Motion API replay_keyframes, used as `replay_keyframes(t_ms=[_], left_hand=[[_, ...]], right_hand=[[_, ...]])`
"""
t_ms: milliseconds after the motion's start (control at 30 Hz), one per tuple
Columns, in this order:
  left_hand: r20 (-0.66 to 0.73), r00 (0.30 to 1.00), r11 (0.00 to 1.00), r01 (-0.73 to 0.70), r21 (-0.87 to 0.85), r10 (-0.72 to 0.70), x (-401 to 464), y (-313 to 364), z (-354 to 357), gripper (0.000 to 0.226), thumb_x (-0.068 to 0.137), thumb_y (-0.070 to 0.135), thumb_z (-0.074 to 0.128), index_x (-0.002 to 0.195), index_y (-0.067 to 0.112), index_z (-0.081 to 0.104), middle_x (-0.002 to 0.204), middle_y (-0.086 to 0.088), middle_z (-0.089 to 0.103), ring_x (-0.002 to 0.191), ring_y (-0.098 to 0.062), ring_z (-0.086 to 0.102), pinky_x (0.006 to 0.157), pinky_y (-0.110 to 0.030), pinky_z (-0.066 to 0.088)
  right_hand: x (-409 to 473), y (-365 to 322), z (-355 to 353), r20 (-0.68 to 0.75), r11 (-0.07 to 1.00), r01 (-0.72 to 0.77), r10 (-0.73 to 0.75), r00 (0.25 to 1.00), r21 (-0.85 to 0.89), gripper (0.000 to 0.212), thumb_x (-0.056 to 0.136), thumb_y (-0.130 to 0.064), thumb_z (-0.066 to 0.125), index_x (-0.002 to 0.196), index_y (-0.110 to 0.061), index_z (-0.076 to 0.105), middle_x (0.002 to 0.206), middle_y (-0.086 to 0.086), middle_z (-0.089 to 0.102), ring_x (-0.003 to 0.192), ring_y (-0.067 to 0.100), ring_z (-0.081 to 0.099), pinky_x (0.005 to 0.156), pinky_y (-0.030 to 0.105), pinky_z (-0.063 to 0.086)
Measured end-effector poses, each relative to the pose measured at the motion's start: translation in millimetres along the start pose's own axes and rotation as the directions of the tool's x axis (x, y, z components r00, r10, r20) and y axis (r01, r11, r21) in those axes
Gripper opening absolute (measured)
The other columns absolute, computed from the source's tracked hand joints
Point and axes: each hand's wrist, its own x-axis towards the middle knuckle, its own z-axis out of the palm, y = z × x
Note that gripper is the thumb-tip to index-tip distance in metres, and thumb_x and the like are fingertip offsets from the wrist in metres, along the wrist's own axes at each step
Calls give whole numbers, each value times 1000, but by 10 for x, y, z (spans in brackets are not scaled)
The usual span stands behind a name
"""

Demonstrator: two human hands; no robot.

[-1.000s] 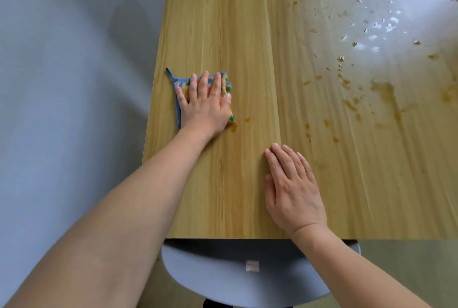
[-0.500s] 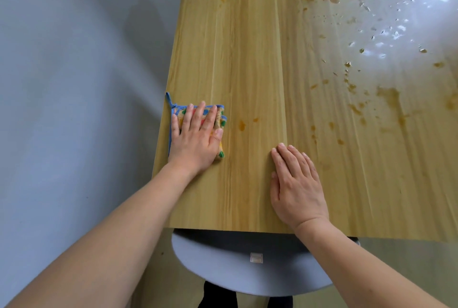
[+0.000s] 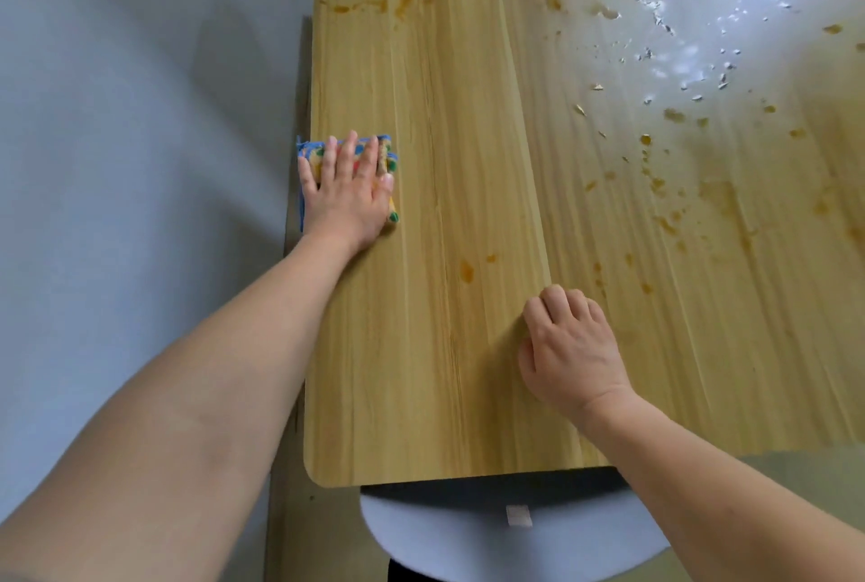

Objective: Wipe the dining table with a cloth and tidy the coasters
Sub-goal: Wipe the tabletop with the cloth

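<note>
Tabletop (image 3: pixel 468 394) of pale wood fills most of the view, with a cloth (image 3: pixel 314 151) lying at its left edge, its blue-trimmed border reaching just past that edge. Left hand (image 3: pixel 348 197) lies flat on the cloth, fingers straight and spread, pressing it down and covering most of it. Right hand (image 3: pixel 568 352) rests on the bare wood nearer the front edge, well apart from the cloth, its fingers curled under with nothing in them. Orange-brown stains (image 3: pixel 467 271) mark the wood between the two hands, with more across the right side and near the far left corner. Shiny droplets (image 3: pixel 674 62) glisten at the far right. Grey chair seat (image 3: pixel 510 534) shows below the front edge.
</note>
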Motion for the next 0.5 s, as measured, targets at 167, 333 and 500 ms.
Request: replay_keyframes(t_ms=[167,333,500], left_hand=[[21,999,999,-47,-13,47,-350,-44,33,62,102,49,10,156,27,-9,164,1,-16,149,-21,-21,118,-56,-12],[45,998,999,-47,17,46,-451,-57,65,63,101,52,11,154,30,-14,163,3,-22,148,-21,-25,117,-57,-13],[-14,997,997,-71,25,71,284,-122,-86,63,101,53,13,157,30,-7,165,3,-14,150,-21,-20,117,-58,-12]], right_hand=[[862,-172,-188,-49,996,11,-7,999,90,32,89,-26,38,104,-13,63,108,3,57,99,27,56,91,38,44],[1842,-343,-248,-107,976,-5,29,994,220,37,99,-28,34,127,-12,53,135,4,48,128,27,41,108,38,31],[2276,-107,-55,-138,982,47,-22,990,182,44,100,-28,33,140,-14,44,146,2,40,138,25,32,118,41,19]])
